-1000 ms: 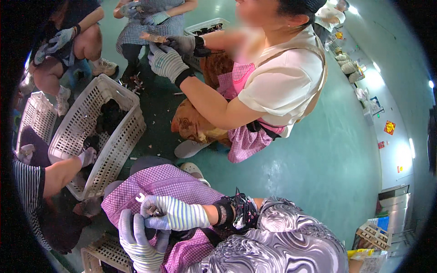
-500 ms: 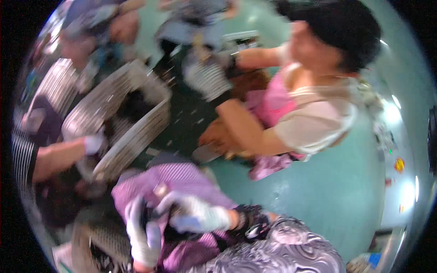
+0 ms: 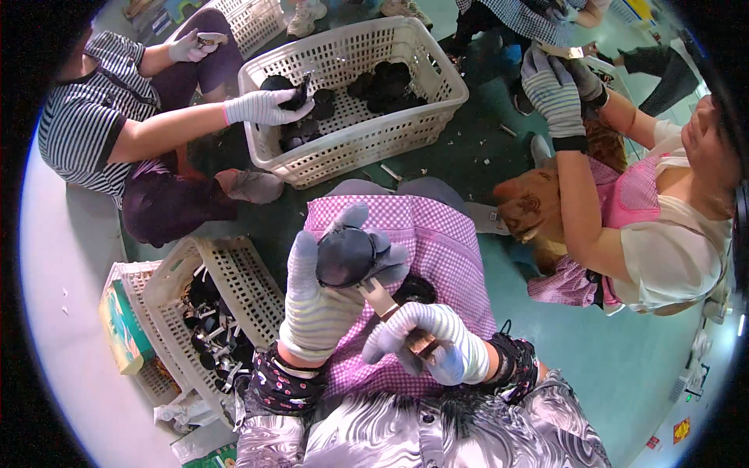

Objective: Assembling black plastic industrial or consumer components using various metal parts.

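Note:
My left hand [image 3: 316, 300], in a striped white glove, grips a dark rounded part [image 3: 341, 257] shaped like a small dome above my lap. My right hand [image 3: 449, 343], also gloved, is closed round the wooden handle of a knife [image 3: 379, 299] with a short flat metal blade. The blade's tip reaches the lower edge of the dark part; whether it cuts in, I cannot tell. Beneath both hands spreads a pink checked apron [image 3: 445, 242]. Another black piece [image 3: 416, 288] lies on it, partly hidden behind the blade and my right hand.
Ahead stands a white slatted basket [image 3: 367, 160] holding black rounded parts; a co-worker's gloved hand [image 3: 269, 108] reaches into it. At left, another white basket [image 3: 257, 292] holds black and white pieces. A co-worker [image 3: 601, 203] sits close at right. Scraps [image 3: 390, 172] litter the floor.
The view has swung and sharpened from a blur. My hands appear farther forward and right in it, with the dark part and the knife now plain. The front basket appears nearer the middle.

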`<state>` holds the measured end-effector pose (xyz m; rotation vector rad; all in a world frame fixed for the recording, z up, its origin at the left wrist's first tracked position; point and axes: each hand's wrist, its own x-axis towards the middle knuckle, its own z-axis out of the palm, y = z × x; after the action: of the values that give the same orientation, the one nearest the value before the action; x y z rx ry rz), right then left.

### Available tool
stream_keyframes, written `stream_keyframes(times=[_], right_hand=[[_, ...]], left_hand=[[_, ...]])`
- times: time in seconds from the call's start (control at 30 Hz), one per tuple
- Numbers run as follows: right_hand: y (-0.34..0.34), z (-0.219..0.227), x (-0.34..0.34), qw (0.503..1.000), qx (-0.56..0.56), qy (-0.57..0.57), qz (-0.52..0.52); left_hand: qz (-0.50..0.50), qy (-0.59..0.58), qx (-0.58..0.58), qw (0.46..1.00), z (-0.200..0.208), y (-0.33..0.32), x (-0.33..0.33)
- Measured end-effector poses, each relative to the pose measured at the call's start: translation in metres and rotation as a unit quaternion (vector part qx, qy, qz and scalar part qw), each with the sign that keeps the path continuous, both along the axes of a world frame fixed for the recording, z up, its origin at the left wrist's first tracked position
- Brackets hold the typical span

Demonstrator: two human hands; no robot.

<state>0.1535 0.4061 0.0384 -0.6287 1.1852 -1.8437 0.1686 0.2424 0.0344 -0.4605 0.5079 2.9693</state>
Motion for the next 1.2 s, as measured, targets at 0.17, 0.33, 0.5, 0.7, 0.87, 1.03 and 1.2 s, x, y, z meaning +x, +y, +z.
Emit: stream_keyframes(times=[0.17, 0.33, 0.5, 0.7, 0.87, 1.03, 1.2], right_hand=[[-0.005, -0.002, -0.001, 1.0, 0.024, 0.004, -0.013], [-0.007, -0.004, -0.002, 0.999, 0.018, 0.012, -0.023], [-0.005, -0.006, -0.001, 0.996, 0.079, -0.022, -0.018], [-0.013, -0.009, -0.005, 0.986, 0.145, -0.041, -0.066], [-0.014, -0.01, -0.018, 0.975, 0.193, -0.112, 0.012], [-0.018, -0.013, -0.017, 0.974, 0.182, -0.132, 0.007], [-0.017, -0.017, -0.013, 0.974, 0.162, -0.158, 0.028]], left_hand=[[0.001, -0.006, -0.002, 1.0, -0.002, 0.004, 0.0], [0.002, -0.013, -0.002, 1.0, 0.003, 0.006, -0.003], [0.025, -0.041, -0.009, 0.999, -0.002, 0.009, -0.005], [0.013, 0.004, -0.123, 0.992, -0.013, 0.007, -0.004], [-0.009, 0.022, -0.247, 0.969, -0.02, 0.005, -0.002], [-0.044, 0.039, -0.325, 0.944, -0.02, 0.003, 0.002], [-0.055, 0.086, -0.376, 0.921, -0.021, 0.0, 0.004]])
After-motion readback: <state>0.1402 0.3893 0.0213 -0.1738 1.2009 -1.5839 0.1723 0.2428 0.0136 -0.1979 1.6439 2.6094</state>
